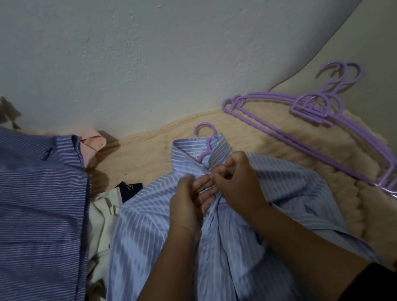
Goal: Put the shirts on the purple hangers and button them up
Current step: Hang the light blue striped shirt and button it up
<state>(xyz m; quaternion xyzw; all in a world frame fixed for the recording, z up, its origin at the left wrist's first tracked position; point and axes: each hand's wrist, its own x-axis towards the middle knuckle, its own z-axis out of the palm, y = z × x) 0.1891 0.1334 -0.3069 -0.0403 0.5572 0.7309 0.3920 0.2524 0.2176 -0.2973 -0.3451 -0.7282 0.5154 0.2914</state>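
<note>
The light striped shirt (170, 235) lay on its purple hanger (205, 140). Your left hand (191, 204) and right hand (240, 182) both pinched the placket below the collar, apparently buttoning. The next move likely called for the button below.

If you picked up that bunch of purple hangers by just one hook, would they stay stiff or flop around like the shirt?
Each of the purple hangers would probably stay stiff: they look like thin moulded plastic holding straight bars. They seem light, being mostly open frame. But they lie loosely stacked on the fuzzy blanket, so lifting one hook might leave the others sliding off or tangling.
</note>
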